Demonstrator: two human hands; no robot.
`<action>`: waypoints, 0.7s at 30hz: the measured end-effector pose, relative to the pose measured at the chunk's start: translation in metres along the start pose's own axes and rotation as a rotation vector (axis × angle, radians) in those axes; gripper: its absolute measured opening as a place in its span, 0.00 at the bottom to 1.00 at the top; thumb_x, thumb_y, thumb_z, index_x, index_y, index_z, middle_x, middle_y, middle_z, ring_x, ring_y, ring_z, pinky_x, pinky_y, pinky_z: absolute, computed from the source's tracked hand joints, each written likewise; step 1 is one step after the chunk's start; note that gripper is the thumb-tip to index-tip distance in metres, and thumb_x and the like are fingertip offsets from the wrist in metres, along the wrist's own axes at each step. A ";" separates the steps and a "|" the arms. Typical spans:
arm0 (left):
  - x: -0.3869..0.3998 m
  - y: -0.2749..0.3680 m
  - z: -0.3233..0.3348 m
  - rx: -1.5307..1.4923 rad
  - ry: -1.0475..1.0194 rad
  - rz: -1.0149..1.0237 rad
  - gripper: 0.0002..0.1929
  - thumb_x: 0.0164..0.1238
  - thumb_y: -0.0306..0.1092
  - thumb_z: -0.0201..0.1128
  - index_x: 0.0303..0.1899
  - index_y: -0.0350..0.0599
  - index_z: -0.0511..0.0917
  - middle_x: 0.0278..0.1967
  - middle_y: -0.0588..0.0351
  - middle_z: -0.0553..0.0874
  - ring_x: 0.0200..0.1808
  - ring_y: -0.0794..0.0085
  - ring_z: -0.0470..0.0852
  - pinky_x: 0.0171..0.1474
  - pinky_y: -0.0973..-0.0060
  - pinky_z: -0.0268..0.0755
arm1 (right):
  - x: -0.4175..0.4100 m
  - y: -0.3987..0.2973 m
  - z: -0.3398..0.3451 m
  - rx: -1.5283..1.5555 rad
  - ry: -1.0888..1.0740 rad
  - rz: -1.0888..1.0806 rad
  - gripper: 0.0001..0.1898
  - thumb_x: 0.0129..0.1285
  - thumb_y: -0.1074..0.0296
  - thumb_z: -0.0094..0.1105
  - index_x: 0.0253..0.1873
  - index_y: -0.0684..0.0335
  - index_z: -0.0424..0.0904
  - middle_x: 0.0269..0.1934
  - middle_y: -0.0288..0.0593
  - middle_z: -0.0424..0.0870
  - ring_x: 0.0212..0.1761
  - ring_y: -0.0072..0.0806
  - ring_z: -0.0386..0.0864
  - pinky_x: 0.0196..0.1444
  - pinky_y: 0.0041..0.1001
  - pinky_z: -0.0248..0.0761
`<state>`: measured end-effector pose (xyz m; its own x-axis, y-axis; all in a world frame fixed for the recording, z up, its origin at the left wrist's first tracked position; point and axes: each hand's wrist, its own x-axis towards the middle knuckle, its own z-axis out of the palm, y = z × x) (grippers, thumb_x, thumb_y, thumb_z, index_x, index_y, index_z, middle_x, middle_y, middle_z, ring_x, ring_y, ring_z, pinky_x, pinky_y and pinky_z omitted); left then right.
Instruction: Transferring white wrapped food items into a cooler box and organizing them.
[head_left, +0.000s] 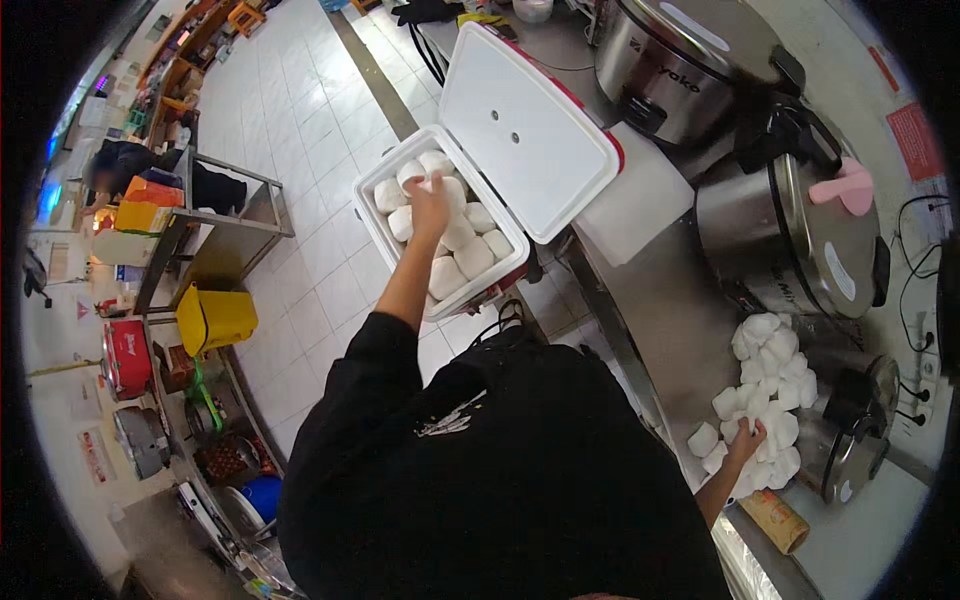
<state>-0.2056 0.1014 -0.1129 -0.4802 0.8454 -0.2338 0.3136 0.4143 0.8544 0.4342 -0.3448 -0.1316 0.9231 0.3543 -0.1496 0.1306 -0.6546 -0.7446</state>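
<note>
My left hand (430, 204) is over an open white-lined cooler box (517, 253), its fingers closed on a white wrapped bundle (411, 173). More rounded white bundles (474, 257) fill the box in layers. The cooler's lid (532, 127) leans open toward the steel counter. At the right, my right hand (745, 442) touches a heap of white bundles (780, 397) on the counter; whether its fingers grip one cannot be told. A tan cylindrical roll (776, 521) lies just beside this heap.
Large steel rice cookers (750, 232) stand along the steel counter (660, 315), one with a pink paddle (844, 186) on its lid. Across the tiled floor (315, 277) are a yellow bin (217, 319), a metal table (232, 225) and a person (124, 166) bending near boxes.
</note>
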 end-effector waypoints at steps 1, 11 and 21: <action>0.008 -0.003 0.006 0.136 0.106 0.214 0.26 0.76 0.52 0.51 0.59 0.37 0.65 0.59 0.35 0.75 0.49 0.39 0.81 0.58 0.52 0.71 | 0.001 -0.003 -0.003 0.121 -0.048 0.091 0.28 0.56 0.66 0.66 0.60 0.69 0.68 0.55 0.51 0.74 0.53 0.40 0.74 0.60 0.32 0.67; 0.007 0.011 0.039 0.816 0.318 0.566 0.12 0.72 0.42 0.54 0.48 0.48 0.76 0.47 0.51 0.77 0.51 0.57 0.76 0.56 0.48 0.61 | -0.063 -0.092 0.008 0.851 -0.494 0.452 0.27 0.64 0.55 0.60 0.66 0.53 0.68 0.62 0.45 0.74 0.61 0.50 0.73 0.57 0.55 0.71; -0.010 0.006 0.000 0.684 0.229 0.708 0.14 0.68 0.43 0.61 0.50 0.51 0.76 0.52 0.55 0.77 0.56 0.60 0.73 0.57 0.45 0.57 | -0.177 -0.281 0.209 0.593 -1.621 0.169 0.31 0.59 0.65 0.70 0.66 0.58 0.65 0.63 0.55 0.75 0.56 0.48 0.81 0.60 0.42 0.76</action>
<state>-0.1991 0.0956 -0.1060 -0.1244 0.9165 0.3802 0.9554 0.0071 0.2953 0.1582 -0.0841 -0.0321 -0.4080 0.8125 -0.4164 -0.4039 -0.5697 -0.7158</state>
